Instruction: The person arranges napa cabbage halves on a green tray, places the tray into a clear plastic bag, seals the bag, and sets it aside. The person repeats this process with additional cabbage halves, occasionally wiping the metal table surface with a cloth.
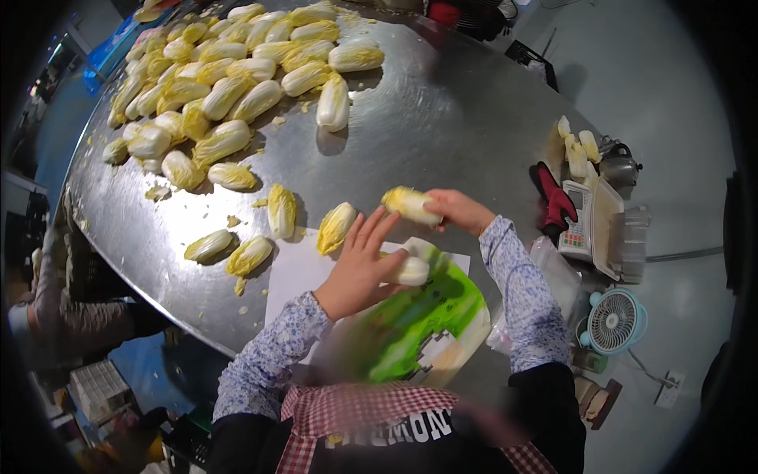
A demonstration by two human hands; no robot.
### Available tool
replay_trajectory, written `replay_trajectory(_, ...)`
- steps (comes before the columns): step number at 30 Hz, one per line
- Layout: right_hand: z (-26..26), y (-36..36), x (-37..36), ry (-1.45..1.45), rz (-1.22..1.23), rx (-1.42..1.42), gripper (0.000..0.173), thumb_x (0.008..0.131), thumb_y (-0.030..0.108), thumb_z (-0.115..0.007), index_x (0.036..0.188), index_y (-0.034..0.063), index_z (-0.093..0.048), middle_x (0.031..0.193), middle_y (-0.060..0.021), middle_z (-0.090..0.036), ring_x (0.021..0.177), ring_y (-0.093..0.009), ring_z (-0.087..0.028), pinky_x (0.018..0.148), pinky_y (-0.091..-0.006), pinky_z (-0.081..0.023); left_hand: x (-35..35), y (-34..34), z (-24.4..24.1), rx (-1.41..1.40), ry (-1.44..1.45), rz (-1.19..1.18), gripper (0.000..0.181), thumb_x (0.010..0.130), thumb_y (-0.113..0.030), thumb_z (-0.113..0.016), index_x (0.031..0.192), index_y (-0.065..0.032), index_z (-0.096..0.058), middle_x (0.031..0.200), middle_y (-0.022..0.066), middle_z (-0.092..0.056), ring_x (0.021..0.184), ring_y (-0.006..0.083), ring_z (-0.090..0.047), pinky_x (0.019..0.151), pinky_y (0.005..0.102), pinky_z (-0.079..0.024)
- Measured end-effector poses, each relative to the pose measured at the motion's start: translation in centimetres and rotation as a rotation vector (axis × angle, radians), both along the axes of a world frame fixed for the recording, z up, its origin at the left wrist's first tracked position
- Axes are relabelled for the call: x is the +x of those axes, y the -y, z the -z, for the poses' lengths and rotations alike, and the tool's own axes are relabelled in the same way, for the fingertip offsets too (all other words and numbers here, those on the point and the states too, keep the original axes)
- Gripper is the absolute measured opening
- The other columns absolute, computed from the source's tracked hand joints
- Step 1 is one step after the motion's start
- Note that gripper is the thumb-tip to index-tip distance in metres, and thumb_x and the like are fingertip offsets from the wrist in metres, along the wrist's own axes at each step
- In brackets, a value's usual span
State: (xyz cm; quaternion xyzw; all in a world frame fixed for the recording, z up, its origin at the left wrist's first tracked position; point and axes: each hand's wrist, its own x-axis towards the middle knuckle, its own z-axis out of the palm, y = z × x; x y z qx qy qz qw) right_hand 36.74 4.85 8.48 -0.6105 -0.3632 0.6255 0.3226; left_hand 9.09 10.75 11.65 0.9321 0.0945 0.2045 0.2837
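My right hand [462, 208] grips the white base of a small napa cabbage [411, 204], its yellow leaf end pointing left. My left hand [366, 266] has its fingers spread over the left end of another napa cabbage [413, 271]; whether it grips that one I cannot tell. This cabbage lies over a green printed bag [450, 302]. White paper [296, 266] is partly under the bag. Just beyond my left fingers lies a yellow-leaved cabbage [336, 228], and farther left are several more, one of them upright in view [281, 211].
A large heap of napa cabbages [225, 89] covers the far left of the metal table [414, 136]. On the right are a red glove [556, 201], a scale [577, 222], a metal kettle [619, 166], clear plastic bags [553, 269] and a small fan [614, 320]. Other people stand at the table's edges.
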Motion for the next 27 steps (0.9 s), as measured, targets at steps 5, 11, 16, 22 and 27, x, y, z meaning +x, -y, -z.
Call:
replay_trajectory(5, -3.6, 0.5, -8.7, 0.015, -0.477, -0.061, 0.041, 0.089, 0.032, -0.061, 0.115, 0.0012, -0.057, 0.087, -0.0038, -0.062, 0.069, -0.010, -0.056, 0.061, -0.0248, -0.047, -3.6, 1.1, 0.2, -0.077, -0.165, 0.207, 0.051, 0.066, -0.030, -0.082, 0.111, -0.0144, -0.062, 0.147, 0.0224, -0.029, 0.133, 0.0407, -0.033, 0.110, 0.0533, -0.026)
replay_trajectory(11, -0.3, -4.2, -10.3, 0.958, -0.384, 0.586, 0.047, 0.082, 0.019, -0.068, 0.125, 0.0077, -0.055, 0.123, -0.0107, -0.057, 0.110, -0.025, -0.054, 0.093, -0.0379, -0.046, -11.3, 4.6, 3.2, -1.925, 0.243, 0.011, 0.062, 0.086, -0.055, -0.060, 0.128, -0.0097, -0.054, 0.141, 0.0200, -0.040, 0.124, 0.0393, -0.045, 0.106, 0.0441, -0.036)
replay_trajectory(16, 4.8, -8.7, -12.9, 1.110, -0.689, 0.672, 0.055, 0.077, 0.009, -0.068, 0.129, 0.0162, -0.053, 0.132, -0.0082, -0.051, 0.121, -0.031, -0.045, 0.100, -0.0406, -0.040, -13.7, 6.4, 4.1, -2.444, 0.740, -0.047, 0.062, 0.090, -0.059, -0.050, 0.123, -0.0069, -0.057, 0.143, 0.0216, -0.039, 0.128, 0.0464, -0.041, 0.099, 0.0564, -0.042)
replay_trajectory(22, 0.7, -4.4, -13.5, 0.815, -0.388, 0.492, 0.057, 0.078, 0.024, -0.069, 0.128, 0.0047, -0.050, 0.124, -0.0139, -0.054, 0.109, -0.031, -0.055, 0.095, -0.0373, -0.044, -14.9, 7.7, 2.4, -2.345, 0.742, -0.193, 0.064, 0.090, -0.059, -0.050, 0.126, -0.0064, -0.053, 0.135, 0.0192, -0.048, 0.124, 0.0420, -0.046, 0.100, 0.0543, -0.041)
replay_trajectory(27, -2.0, 11.1, -9.6, 0.752, -0.062, 0.376, 0.058, 0.077, 0.026, -0.071, 0.125, 0.0023, -0.049, 0.117, -0.0159, -0.057, 0.108, -0.029, -0.058, 0.093, -0.0352, -0.045, -13.3, 9.6, 2.9, -2.348, 0.532, -0.053, 0.063, 0.090, -0.057, -0.052, 0.130, -0.0081, -0.050, 0.134, 0.0165, -0.050, 0.121, 0.0383, -0.049, 0.099, 0.0495, -0.044)
